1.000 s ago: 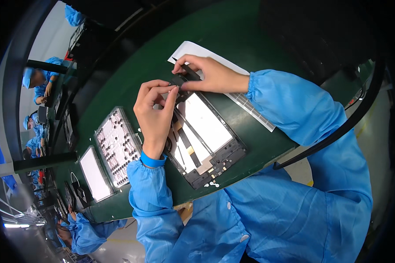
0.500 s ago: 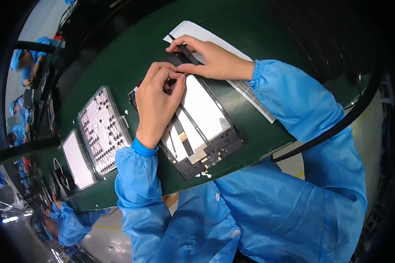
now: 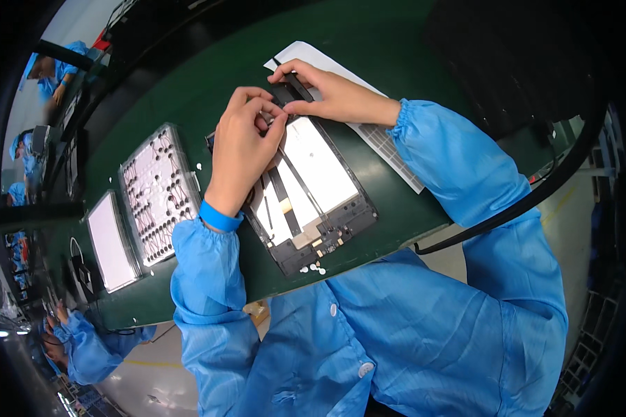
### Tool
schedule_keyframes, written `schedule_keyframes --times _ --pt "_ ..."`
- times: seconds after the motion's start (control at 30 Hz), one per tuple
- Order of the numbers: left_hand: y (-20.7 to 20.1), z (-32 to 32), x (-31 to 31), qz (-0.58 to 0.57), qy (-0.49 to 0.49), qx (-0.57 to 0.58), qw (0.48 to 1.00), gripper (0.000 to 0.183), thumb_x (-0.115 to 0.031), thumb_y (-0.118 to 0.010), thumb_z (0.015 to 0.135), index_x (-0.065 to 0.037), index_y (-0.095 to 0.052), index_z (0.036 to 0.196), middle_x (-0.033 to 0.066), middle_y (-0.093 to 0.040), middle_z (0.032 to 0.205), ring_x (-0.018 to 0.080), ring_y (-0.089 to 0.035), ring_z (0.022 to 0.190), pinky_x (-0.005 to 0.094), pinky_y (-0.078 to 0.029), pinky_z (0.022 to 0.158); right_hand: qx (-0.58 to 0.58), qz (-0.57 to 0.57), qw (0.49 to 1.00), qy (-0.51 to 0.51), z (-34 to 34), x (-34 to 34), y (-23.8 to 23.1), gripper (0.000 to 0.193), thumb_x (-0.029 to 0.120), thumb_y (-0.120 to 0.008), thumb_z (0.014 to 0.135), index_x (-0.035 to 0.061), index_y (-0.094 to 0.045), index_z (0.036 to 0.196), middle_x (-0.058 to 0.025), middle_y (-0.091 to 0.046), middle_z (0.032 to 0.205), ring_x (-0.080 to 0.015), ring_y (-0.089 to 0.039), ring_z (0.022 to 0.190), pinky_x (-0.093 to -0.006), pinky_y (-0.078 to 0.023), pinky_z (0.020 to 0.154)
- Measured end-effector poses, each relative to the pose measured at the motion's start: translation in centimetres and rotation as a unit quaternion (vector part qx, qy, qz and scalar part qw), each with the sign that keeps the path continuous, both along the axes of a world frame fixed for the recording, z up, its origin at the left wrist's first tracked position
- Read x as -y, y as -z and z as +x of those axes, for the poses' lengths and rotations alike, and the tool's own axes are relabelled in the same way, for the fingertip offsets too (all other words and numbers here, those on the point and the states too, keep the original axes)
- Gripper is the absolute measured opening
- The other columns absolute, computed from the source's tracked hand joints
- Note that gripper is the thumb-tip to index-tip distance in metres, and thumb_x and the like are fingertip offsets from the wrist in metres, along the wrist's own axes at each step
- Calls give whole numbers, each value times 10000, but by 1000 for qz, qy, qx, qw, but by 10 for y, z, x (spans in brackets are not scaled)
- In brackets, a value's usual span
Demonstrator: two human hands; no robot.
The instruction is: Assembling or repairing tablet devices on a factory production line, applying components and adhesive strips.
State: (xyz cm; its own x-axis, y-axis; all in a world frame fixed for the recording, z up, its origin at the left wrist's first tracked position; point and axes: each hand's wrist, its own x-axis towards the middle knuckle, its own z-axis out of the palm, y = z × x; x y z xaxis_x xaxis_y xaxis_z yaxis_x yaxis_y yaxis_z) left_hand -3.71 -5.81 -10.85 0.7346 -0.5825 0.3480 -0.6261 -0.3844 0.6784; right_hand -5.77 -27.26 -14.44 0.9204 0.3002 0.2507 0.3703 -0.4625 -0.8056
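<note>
While two blue-sleeved forearms are reaching up from the lower edge, one opened tablet-like device with a black frame and pale inner panels (image 3: pixel 313 201) is lying tilted on the dark green work surface (image 3: pixel 188 83), just in front of the person. A few small round white pieces (image 3: pixel 314 267) are sitting at its near edge, and dark flat ribbon strips are running along its inside. The left hand (image 3: pixel 243 146), wearing a blue wristband, is resting on the device's far end with its fingers curled and pinching something small that I cannot make out. The right hand (image 3: pixel 327 94) is meeting it there, its fingertips closing on a narrow black strip (image 3: pixel 292 87) at the device's top edge. Under the right forearm, one white paper sheet with a grey grid printed on it (image 3: pixel 382 142) is lying flat. To the left, one clear perforated tray (image 3: pixel 156 191) and one white-faced panel (image 3: pixel 108 240) are lying side by side. Farther left, other blue-coated workers are bending over the line.
</note>
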Motion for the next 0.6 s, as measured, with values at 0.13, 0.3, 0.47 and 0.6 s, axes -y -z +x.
schedule_keyframes --times 0.13,0.3,0.47,0.6 --pt "-3 5 4 59 -27 10 998 182 -182 -722 803 -8 -703 852 92 -635 1048 263 -653 784 381 -531 701 82 -42 994 63 -17 -4 -17 379 220 -681 962 92 -547 1293 -156 -669 1225 -309 -666 1127 -379 -505 949" --pt "-3 -14 -26 71 -47 120 989 345 -193 -722 844 -9 -628 1121 178 -570 1266 389 -529 1215 458 -411 1035 125 -195 960 155 -73 -8 -42 126 172 -630 964 60 -613 1019 -191 -690 990 -411 -647 906 -429 -513 799" --pt "55 -64 -56 -138 -93 -99 981 617 -188 -710 912 -27 -396 1419 287 -69 1601 504 -77 1496 533 -165 1213 -4 -78 990 115 -97 -25 -35 272 54 -736 882 39 -492 1000 -184 -626 1127 -378 -477 1396 -384 -470 1012" --pt "42 -52 -55 -286 -71 -156 943 760 -208 -698 934 -25 -234 1508 258 24 1606 410 -24 1517 486 -166 1225 -76 323 931 154 -84 -45 -40 290 32 -736 889 42 -561 1120 -143 -614 1308 -284 -492 1379 -368 -407 1097"
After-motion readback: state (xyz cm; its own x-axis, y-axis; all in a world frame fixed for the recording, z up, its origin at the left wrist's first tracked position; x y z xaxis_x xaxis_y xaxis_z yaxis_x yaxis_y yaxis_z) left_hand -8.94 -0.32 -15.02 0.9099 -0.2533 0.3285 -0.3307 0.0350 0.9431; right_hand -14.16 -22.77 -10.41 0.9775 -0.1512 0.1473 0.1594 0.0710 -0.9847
